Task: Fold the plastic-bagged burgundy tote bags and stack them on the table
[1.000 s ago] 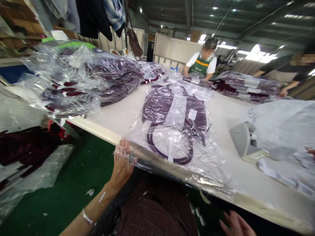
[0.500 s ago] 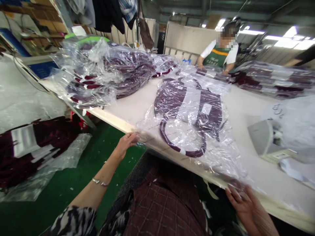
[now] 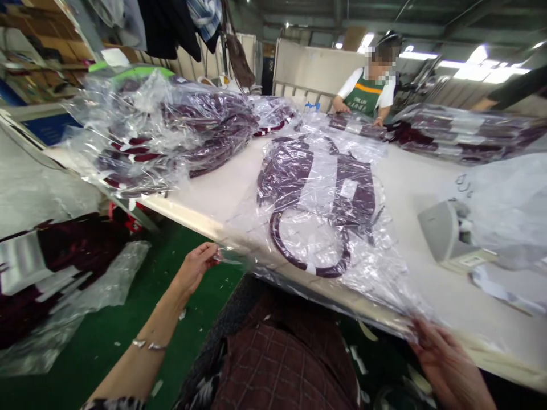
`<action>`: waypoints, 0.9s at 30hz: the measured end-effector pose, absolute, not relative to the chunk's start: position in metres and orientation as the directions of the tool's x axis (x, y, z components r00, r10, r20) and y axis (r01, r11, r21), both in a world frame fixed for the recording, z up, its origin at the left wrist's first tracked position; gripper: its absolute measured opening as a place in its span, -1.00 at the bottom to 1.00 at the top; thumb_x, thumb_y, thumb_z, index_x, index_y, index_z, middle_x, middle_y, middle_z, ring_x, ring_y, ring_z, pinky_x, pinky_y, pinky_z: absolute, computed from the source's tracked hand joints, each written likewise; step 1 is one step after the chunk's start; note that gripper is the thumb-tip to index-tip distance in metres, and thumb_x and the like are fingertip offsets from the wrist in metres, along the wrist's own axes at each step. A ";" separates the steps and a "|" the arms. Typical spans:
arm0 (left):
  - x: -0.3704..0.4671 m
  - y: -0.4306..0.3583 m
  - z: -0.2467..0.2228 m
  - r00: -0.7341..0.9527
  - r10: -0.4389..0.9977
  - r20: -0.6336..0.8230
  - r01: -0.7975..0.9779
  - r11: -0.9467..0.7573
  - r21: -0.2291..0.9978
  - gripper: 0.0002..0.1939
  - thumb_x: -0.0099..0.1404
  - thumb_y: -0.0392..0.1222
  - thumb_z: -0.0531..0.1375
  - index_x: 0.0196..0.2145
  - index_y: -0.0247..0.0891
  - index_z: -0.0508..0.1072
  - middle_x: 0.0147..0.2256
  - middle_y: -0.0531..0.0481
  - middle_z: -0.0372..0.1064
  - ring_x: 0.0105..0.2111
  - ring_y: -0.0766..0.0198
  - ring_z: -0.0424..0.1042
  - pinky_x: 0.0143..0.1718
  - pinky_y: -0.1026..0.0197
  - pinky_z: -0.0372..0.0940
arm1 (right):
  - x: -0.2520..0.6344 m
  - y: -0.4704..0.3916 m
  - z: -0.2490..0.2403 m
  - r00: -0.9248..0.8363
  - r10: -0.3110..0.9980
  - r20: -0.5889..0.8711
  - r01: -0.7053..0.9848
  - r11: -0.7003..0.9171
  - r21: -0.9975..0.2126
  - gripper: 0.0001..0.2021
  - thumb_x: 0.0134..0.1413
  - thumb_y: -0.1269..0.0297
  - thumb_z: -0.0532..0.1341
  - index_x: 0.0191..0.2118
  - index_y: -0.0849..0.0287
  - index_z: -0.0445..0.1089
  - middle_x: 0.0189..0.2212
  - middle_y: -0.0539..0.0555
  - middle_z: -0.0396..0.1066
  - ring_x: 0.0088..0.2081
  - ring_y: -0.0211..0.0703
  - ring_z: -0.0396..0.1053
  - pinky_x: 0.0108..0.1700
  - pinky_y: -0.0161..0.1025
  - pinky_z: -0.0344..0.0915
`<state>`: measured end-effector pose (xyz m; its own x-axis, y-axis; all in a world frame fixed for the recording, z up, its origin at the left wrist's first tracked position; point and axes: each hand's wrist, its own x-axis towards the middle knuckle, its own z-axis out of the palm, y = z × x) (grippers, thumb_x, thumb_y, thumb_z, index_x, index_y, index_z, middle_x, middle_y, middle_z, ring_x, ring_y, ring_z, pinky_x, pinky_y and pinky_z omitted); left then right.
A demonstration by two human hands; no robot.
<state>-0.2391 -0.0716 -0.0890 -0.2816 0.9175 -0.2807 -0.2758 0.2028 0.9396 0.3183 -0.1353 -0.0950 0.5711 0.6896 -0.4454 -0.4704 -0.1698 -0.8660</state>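
A clear plastic bag (image 3: 387,270) lies flat on the pale table with a folded dark maroon garment (image 3: 284,173) inside it. A white strip (image 3: 321,179) crosses the garment, and a maroon loop (image 3: 276,239) sits toward the near edge. My left hand (image 3: 194,270) is closed in a pinch on the bag's left corner, pulled out past the table edge. At the bag's right corner, my right hand (image 3: 447,356) grips the plastic with thumb and fingers; part of its hold is hidden. Between both hands the bag's mouth hangs along the table edge.
Bagged maroon garments (image 3: 205,122) are piled at the left of the table (image 3: 200,199), with another stack (image 3: 465,131) at the far right. A grey-white box (image 3: 440,228) stands at right. Across the table a person (image 3: 363,94) handles a bag. More bagged garments (image 3: 68,250) lie at lower left.
My left hand has moved left and slightly down, drawing out the bag's corner. My right hand has closed on the right corner. The bag's near edge now looks stretched along the table edge.
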 end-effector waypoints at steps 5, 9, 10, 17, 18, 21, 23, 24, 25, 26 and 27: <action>-0.249 -0.081 -0.096 -0.247 0.891 -0.381 -0.182 0.343 0.922 -0.64 -0.05 0.04 0.44 -0.41 -0.27 0.53 -0.45 0.00 0.48 -0.40 0.25 0.45 -0.32 0.25 0.34 | 0.330 -0.133 -0.111 0.482 0.711 -0.512 -0.446 -0.304 -0.842 -0.57 -0.42 0.24 0.62 -0.30 0.11 0.59 -0.39 -0.05 0.53 -0.49 -0.28 0.45 -0.45 -0.39 0.53; -0.252 -0.082 -0.104 -0.243 0.888 -0.391 -0.128 0.370 0.920 -0.65 -0.08 0.03 0.40 -0.41 -0.27 0.52 -0.43 -0.01 0.51 -0.36 0.21 0.49 -0.32 0.25 0.34 | 0.331 -0.128 -0.107 0.458 0.720 -0.521 -0.413 -0.347 -0.842 -0.58 -0.38 0.18 0.61 -0.27 0.07 0.61 -0.28 -0.01 0.57 -0.37 -0.18 0.53 -0.38 -0.35 0.57; -0.254 -0.083 -0.107 -0.235 0.878 -0.417 -0.109 0.402 0.909 -0.64 -0.12 0.01 0.41 -0.43 -0.28 0.51 -0.44 -0.03 0.51 -0.37 0.20 0.49 -0.34 0.25 0.33 | 0.330 -0.128 -0.105 0.462 0.718 -0.520 -0.421 -0.338 -0.842 -0.58 -0.40 0.18 0.62 -0.29 0.08 0.60 -0.26 -0.01 0.58 -0.33 -0.16 0.55 -0.33 -0.34 0.59; -0.261 -0.076 -0.102 -0.299 0.892 -0.339 -0.235 0.275 0.932 -0.43 -0.05 0.20 0.44 -0.18 -0.25 0.56 -0.11 -0.17 0.57 -0.09 0.02 0.54 -0.18 0.13 0.44 | 0.307 -0.126 -0.077 0.449 0.751 -0.484 -0.544 -0.200 -0.815 -0.57 -0.49 0.41 0.64 -0.38 0.15 0.51 -0.35 -0.07 0.56 -0.36 -0.29 0.53 -0.32 -0.45 0.55; -0.257 -0.071 -0.099 -0.265 0.910 -0.318 -0.235 0.259 0.937 -0.39 -0.03 0.22 0.44 -0.13 -0.25 0.56 -0.07 -0.17 0.56 -0.07 0.03 0.53 -0.15 0.12 0.44 | 0.304 -0.125 -0.071 0.450 0.753 -0.479 -0.543 -0.195 -0.817 -0.55 -0.51 0.42 0.64 -0.38 0.15 0.51 -0.40 -0.11 0.54 -0.43 -0.34 0.49 -0.38 -0.49 0.52; -0.248 -0.056 -0.095 -0.199 0.918 -0.343 -0.140 0.320 0.937 -0.40 -0.13 0.22 0.50 -0.27 -0.28 0.57 -0.35 -0.02 0.52 -0.37 0.23 0.46 -0.35 0.26 0.37 | 0.301 -0.128 -0.060 0.476 0.742 -0.472 -0.482 -0.229 -0.846 -0.50 -0.56 0.32 0.66 -0.34 0.16 0.52 -0.45 -0.12 0.49 -0.52 -0.40 0.40 -0.48 -0.49 0.46; -0.249 -0.054 -0.095 -0.211 0.911 -0.354 -0.078 0.345 0.935 -0.41 -0.19 0.25 0.51 -0.40 -0.30 0.54 -0.54 0.12 0.35 -0.55 0.39 0.25 -0.50 0.34 0.22 | 0.306 -0.136 -0.060 0.509 0.715 -0.479 -0.406 -0.290 -0.866 -0.45 -0.63 0.21 0.66 -0.35 0.18 0.52 -0.49 -0.10 0.46 -0.55 -0.40 0.34 -0.53 -0.47 0.39; -0.251 -0.055 -0.095 -0.218 0.910 -0.353 -0.060 0.348 0.936 -0.41 -0.20 0.26 0.51 -0.42 -0.30 0.54 -0.55 0.14 0.30 -0.57 0.42 0.20 -0.52 0.35 0.17 | 0.311 -0.141 -0.062 0.525 0.704 -0.478 -0.354 -0.329 -0.875 -0.44 -0.66 0.16 0.65 -0.37 0.19 0.52 -0.52 -0.09 0.44 -0.57 -0.39 0.31 -0.56 -0.46 0.35; -0.253 -0.058 -0.094 -0.225 0.908 -0.352 -0.046 0.351 0.935 -0.41 -0.20 0.27 0.51 -0.43 -0.29 0.54 -0.54 0.14 0.31 -0.56 0.42 0.20 -0.52 0.35 0.17 | 0.317 -0.146 -0.064 0.554 0.692 -0.464 -0.280 -0.370 -0.886 -0.44 -0.66 0.11 0.64 -0.38 0.19 0.51 -0.55 -0.08 0.40 -0.58 -0.36 0.28 -0.58 -0.42 0.31; -0.256 -0.062 -0.093 -0.223 0.907 -0.359 -0.036 0.360 0.932 -0.41 -0.20 0.27 0.51 -0.42 -0.29 0.55 -0.51 0.11 0.35 -0.53 0.39 0.25 -0.48 0.34 0.21 | 0.323 -0.151 -0.065 0.594 0.681 -0.429 -0.168 -0.417 -0.893 -0.44 -0.64 0.05 0.62 -0.38 0.17 0.52 -0.57 -0.06 0.39 -0.58 -0.31 0.28 -0.60 -0.37 0.28; -0.257 -0.067 -0.090 -0.209 0.904 -0.372 -0.031 0.374 0.927 -0.41 -0.19 0.27 0.50 -0.40 -0.28 0.56 -0.44 0.06 0.42 -0.46 0.32 0.34 -0.43 0.32 0.28 | 0.328 -0.153 -0.065 0.644 0.678 -0.355 -0.012 -0.455 -0.890 -0.44 -0.58 -0.02 0.58 -0.35 0.14 0.52 -0.56 -0.03 0.40 -0.57 -0.23 0.30 -0.60 -0.31 0.26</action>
